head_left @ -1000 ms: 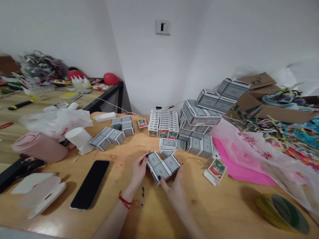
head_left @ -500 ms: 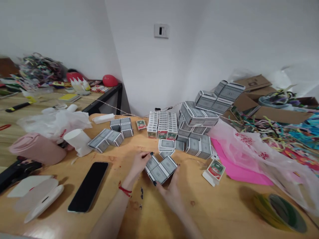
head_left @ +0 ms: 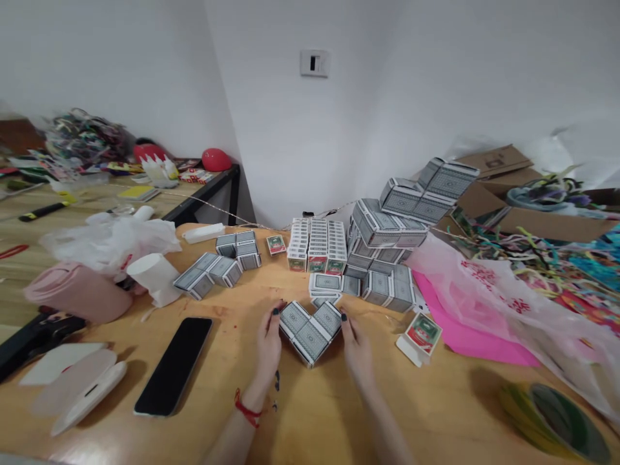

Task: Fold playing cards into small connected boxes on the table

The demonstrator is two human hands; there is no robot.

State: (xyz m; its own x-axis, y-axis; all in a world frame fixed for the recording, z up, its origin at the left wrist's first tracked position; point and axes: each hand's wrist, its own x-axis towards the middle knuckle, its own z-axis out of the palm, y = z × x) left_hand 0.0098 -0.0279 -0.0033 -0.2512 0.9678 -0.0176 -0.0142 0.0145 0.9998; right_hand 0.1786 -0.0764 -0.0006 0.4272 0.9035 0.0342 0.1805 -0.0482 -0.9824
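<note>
A block of several grey patterned card boxes (head_left: 310, 329) lies on the wooden table (head_left: 436, 400) in front of me. My left hand (head_left: 269, 341) presses against the block's left side, fingers together. My right hand (head_left: 356, 345) presses against its right side, fingertips at its upper corner. Both hands squeeze the block between them. Just behind it lie single grey boxes (head_left: 325, 284), a standing row of white-edged boxes (head_left: 317, 242) and a tall heap of grey box bundles (head_left: 392, 232).
A black phone (head_left: 174, 365) lies left of my hands. Further left are a white cup (head_left: 154, 278), a pink roll (head_left: 77, 294) and a plastic bag (head_left: 109, 236). More box bundles (head_left: 210, 271) sit behind the phone. A lone red-green box (head_left: 419, 336), pink sheet (head_left: 465, 323) and green tape roll (head_left: 557, 413) lie right.
The block has turned and settled flatter on the table. My right hand has moved from under its near edge to its right side; my left hand now sits lower on the left side.
</note>
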